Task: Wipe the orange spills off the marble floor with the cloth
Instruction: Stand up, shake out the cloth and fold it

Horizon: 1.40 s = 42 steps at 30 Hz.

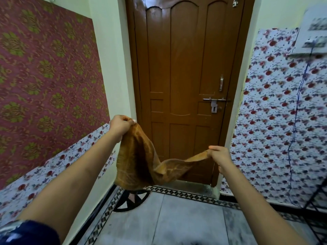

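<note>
Orange-brown cloth point(141, 160) hung in air before brown door point(185, 76), above marble floor point(177, 218). Left hand point(120, 126) pinched high corner, right hand point(219, 156) pinched low corner. Cloth stretched sideways, sagging between. No writing seen.

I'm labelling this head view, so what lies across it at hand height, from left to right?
Maroon patterned wall panel → left hand → orange cloth → right hand → floral wall covering.
</note>
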Each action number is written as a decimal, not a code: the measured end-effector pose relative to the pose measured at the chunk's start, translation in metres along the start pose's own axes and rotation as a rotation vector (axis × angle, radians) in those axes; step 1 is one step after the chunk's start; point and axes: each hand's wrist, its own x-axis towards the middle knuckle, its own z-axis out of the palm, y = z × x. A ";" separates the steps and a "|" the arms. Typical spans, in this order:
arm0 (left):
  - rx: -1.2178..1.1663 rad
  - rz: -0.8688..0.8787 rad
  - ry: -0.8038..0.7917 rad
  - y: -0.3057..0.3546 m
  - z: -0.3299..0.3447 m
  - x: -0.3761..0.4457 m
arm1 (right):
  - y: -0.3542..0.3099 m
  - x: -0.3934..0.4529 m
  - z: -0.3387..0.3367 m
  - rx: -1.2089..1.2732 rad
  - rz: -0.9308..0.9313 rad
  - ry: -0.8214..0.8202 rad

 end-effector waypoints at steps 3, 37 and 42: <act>0.033 -0.027 0.002 0.002 -0.001 0.003 | 0.017 0.006 -0.008 -0.144 0.073 0.021; -0.018 0.081 -0.141 -0.077 0.101 -0.125 | 0.033 -0.086 0.074 0.327 0.123 -0.300; 0.085 0.201 -0.307 -0.076 0.091 -0.125 | 0.027 -0.087 0.074 0.326 0.120 -0.349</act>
